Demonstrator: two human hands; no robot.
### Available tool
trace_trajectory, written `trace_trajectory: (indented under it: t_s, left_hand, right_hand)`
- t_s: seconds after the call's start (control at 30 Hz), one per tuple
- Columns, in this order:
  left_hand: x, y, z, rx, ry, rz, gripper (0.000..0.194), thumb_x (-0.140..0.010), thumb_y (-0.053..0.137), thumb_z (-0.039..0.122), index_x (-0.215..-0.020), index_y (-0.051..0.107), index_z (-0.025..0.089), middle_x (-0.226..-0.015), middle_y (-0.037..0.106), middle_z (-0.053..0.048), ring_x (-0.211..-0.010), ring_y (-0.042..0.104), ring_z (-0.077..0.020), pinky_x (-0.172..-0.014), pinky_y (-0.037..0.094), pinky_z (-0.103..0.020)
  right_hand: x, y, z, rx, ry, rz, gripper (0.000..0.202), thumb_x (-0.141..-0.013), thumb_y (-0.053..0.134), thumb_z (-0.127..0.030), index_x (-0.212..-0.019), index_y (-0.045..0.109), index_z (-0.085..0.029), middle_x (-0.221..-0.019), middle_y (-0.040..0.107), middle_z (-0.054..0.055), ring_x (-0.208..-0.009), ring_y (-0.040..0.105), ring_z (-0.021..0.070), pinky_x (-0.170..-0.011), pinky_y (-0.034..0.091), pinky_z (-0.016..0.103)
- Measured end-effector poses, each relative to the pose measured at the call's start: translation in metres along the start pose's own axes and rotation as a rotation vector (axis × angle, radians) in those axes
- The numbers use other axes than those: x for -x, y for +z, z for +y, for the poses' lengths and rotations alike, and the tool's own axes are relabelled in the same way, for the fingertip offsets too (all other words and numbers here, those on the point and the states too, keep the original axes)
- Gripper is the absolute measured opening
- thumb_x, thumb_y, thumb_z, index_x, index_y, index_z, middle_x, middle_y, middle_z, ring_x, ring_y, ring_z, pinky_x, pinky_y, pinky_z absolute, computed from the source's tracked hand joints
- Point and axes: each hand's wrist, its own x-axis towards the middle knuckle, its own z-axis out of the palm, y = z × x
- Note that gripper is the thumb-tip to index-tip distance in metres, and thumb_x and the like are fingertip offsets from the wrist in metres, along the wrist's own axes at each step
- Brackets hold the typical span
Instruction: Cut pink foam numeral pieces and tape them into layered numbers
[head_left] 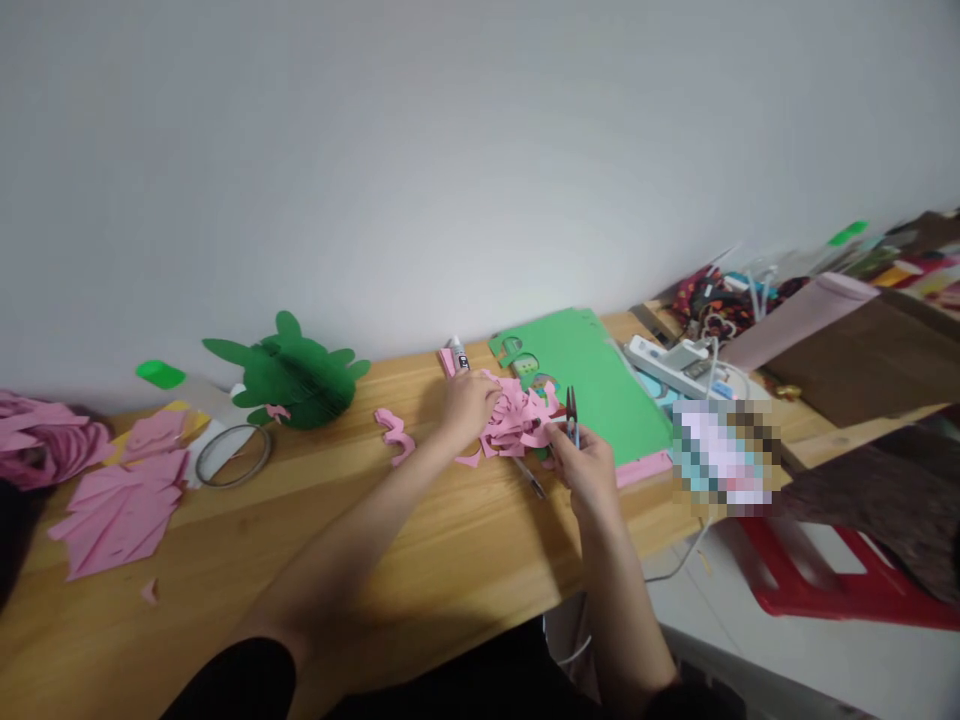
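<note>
A heap of pink paper scraps [514, 415] lies on the wooden table, partly over a green sheet [600, 385]. My left hand [471, 400] is at the heap's left side, its fingers bent down at the scraps; whether they grip any is hidden. On the right, my right hand [581, 460] is closed around small scissors [572, 410], whose blades point up and away. A glue tube [458, 353] lies just behind my left hand. Several curved pink pieces [395, 437] rest left of the heap, and a thin pen-like tool [529, 478] lies in front of it.
A green paper cactus shape [296, 372] stands at the back left, near a tape roll [233, 456]. Stacked pink cutouts [124, 510] lie farther left. On the right are a white power strip [679, 368], a brown bag [862, 365] and a red stool [832, 580] below the table.
</note>
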Motion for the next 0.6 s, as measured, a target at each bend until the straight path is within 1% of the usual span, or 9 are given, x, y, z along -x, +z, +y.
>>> trace_trajectory:
  t_s: [0.07, 0.17, 0.23, 0.3, 0.33, 0.37, 0.43, 0.5, 0.6]
  left_hand:
    - [-0.001, -0.004, 0.005, -0.059, 0.004, 0.012, 0.03, -0.095, 0.06, 0.034, -0.121, 0.061, 0.018, -0.127, 0.061, -0.01, -0.109, 0.062, -0.0232, -0.093, 0.054, -0.045]
    - [0.0, -0.013, 0.008, -0.079, -0.01, 0.043, 0.03, -0.095, 0.06, 0.034, -0.12, 0.062, 0.018, -0.126, 0.062, -0.01, -0.109, 0.062, -0.0232, -0.093, 0.054, -0.045]
    - [0.009, -0.021, 0.007, -0.041, -0.02, 0.047, 0.028, -0.095, 0.06, 0.036, -0.116, 0.063, 0.017, -0.121, 0.064, -0.009, -0.106, 0.063, -0.0224, -0.091, 0.055, -0.044]
    - [0.03, -0.03, 0.003, 0.033, -0.025, 0.012, 0.028, -0.094, 0.06, 0.039, -0.105, 0.066, 0.014, -0.109, 0.068, -0.008, -0.097, 0.066, -0.0209, -0.085, 0.056, -0.04]
    - [0.044, -0.034, -0.002, 0.08, -0.025, -0.023, 0.03, -0.093, 0.061, 0.041, -0.098, 0.066, 0.012, -0.099, 0.07, -0.007, -0.09, 0.067, -0.0199, -0.08, 0.056, -0.038]
    - [0.06, -0.039, -0.007, 0.134, -0.025, -0.077, 0.033, -0.092, 0.061, 0.044, -0.09, 0.067, 0.012, -0.088, 0.071, -0.006, -0.081, 0.068, -0.019, -0.074, 0.055, -0.033]
    - [0.093, -0.048, -0.022, 0.244, -0.031, -0.19, 0.032, -0.088, 0.065, 0.044, -0.089, 0.068, 0.013, -0.077, 0.072, -0.004, -0.068, 0.068, -0.0177, -0.062, 0.052, -0.028]
    - [0.123, -0.057, -0.04, 0.343, -0.026, -0.253, 0.028, -0.085, 0.068, 0.042, -0.089, 0.068, 0.015, -0.075, 0.072, -0.002, -0.069, 0.069, -0.0171, -0.064, 0.053, -0.027]
    - [0.152, -0.071, -0.07, 0.449, -0.054, -0.24, 0.022, -0.089, 0.067, 0.036, -0.09, 0.066, 0.014, -0.078, 0.07, -0.001, -0.07, 0.068, -0.0144, -0.069, 0.056, -0.029]
  right_hand:
    - [0.002, 0.0, 0.0, 0.004, -0.005, -0.006, 0.039, -0.056, 0.077, -0.051, -0.068, 0.061, -0.018, -0.042, 0.045, -0.008, -0.04, 0.041, 0.0104, -0.036, 0.018, 0.022]
    - [0.007, 0.001, -0.002, 0.01, -0.018, -0.03, 0.038, -0.056, 0.076, -0.051, -0.066, 0.06, -0.018, -0.041, 0.044, -0.008, -0.036, 0.029, 0.0073, -0.036, 0.014, 0.024]
    - [0.015, 0.003, -0.004, 0.016, -0.032, -0.05, 0.037, -0.058, 0.075, -0.051, -0.066, 0.058, -0.019, -0.04, 0.04, -0.01, -0.036, 0.024, 0.0064, -0.036, 0.013, 0.024]
    - [0.027, 0.01, -0.004, 0.027, -0.046, -0.083, 0.035, -0.06, 0.073, -0.051, -0.065, 0.056, -0.02, -0.04, 0.036, -0.011, -0.036, 0.023, 0.0067, -0.037, 0.014, 0.024]
    - [0.035, 0.016, -0.002, 0.037, -0.051, -0.107, 0.035, -0.061, 0.072, -0.051, -0.064, 0.056, -0.021, -0.04, 0.034, -0.011, -0.037, 0.023, 0.0068, -0.037, 0.015, 0.023]
    - [0.043, 0.023, 0.001, 0.049, -0.056, -0.135, 0.034, -0.062, 0.072, -0.051, -0.063, 0.055, -0.021, -0.04, 0.034, -0.011, -0.037, 0.024, 0.0068, -0.037, 0.016, 0.023]
    - [0.06, 0.041, 0.01, 0.081, -0.065, -0.196, 0.034, -0.062, 0.072, -0.05, -0.061, 0.056, -0.02, -0.04, 0.034, -0.011, -0.037, 0.024, 0.0066, -0.037, 0.017, 0.023]
    - [0.074, 0.063, 0.021, 0.122, -0.072, -0.254, 0.035, -0.062, 0.072, -0.051, -0.06, 0.058, -0.019, -0.041, 0.037, -0.01, -0.037, 0.027, 0.0069, -0.037, 0.019, 0.023]
    - [0.088, 0.093, 0.035, 0.19, -0.077, -0.325, 0.039, -0.061, 0.073, -0.054, -0.056, 0.056, -0.019, -0.041, 0.037, -0.009, -0.038, 0.027, 0.0071, -0.037, 0.019, 0.023]
